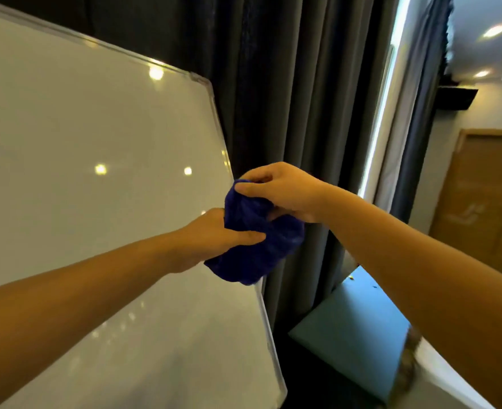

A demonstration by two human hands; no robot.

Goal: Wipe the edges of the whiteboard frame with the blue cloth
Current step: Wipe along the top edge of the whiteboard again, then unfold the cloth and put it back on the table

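A bunched blue cloth [258, 240] sits over the right edge of the whiteboard frame [218, 122], about halfway down it. My left hand [214, 237] grips the cloth from the board side, thumb pressed across its front. My right hand [282, 191] pinches the top of the cloth from the curtain side. The cloth hides the stretch of frame beneath it. The silver frame continues along the top edge and down the lower right edge [270, 343]. The white board surface [96, 172] reflects ceiling lights.
Dark grey curtains [297, 98] hang right behind the board's right edge. A teal box or seat [359, 329] stands low on the right. A bright window strip [382, 122] and a wooden door [485, 199] lie further right.
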